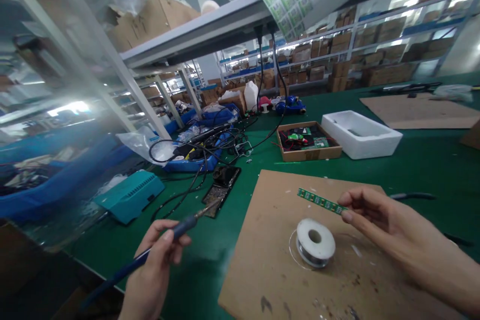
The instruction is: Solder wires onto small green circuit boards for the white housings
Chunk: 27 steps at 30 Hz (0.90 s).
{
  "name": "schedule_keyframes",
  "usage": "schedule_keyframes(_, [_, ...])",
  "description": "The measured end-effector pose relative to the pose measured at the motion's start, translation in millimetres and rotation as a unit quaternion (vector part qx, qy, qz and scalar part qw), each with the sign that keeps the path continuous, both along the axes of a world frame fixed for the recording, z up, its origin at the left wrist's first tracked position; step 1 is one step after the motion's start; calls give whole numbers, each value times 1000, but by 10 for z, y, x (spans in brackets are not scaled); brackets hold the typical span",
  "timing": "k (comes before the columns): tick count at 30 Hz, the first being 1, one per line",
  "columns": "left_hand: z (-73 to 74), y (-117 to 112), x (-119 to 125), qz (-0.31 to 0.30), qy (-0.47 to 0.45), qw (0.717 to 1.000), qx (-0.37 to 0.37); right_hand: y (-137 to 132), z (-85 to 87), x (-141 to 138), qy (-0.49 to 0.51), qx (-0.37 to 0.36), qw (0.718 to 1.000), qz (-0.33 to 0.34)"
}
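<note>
My left hand is closed around a blue-handled soldering iron, its tip pointing up and right toward a dark sponge tray. My right hand pinches one end of a narrow green circuit strip and holds it above a brown board. A spool of solder wire lies on that board, just below the strip.
A teal soldering station sits at the left with tangled black cables behind it. A cardboard tray of parts and a white foam box stand further back. Blue bins and shelving line the left side.
</note>
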State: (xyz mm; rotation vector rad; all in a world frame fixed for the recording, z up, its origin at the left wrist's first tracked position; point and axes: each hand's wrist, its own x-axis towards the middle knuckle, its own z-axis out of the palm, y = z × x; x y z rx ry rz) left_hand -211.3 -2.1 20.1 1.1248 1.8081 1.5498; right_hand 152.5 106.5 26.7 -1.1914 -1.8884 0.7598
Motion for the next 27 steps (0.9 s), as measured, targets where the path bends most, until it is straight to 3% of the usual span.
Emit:
schedule_keyframes(2, [-121, 20, -63, 2, 100, 995, -25, -142, -94, -19, 23, -3, 1000, -14])
schedule_keyframes(8, [-346, -176, -209, 3, 225, 971, -75, -341, -284, -5, 80, -70, 993, -43])
schedule_keyframes(14, [-335, -136, -250, -17, 334, 940, -64, -324, -301, -46, 115, -80, 989, -39])
schedule_keyframes(20, [-198, -137, -330, -61, 420, 905, -29, -371, -389, -111, 112, -44, 991, -66])
schedule_keyframes(23, [-177, -9, -300, -21, 447, 894, 5, -383, -461, -128, 130, -17, 988, -76])
schedule_keyframes(27, [-295, 427, -121, 3, 488, 873, 9, -393, -597, -116, 95, -3, 993, -65])
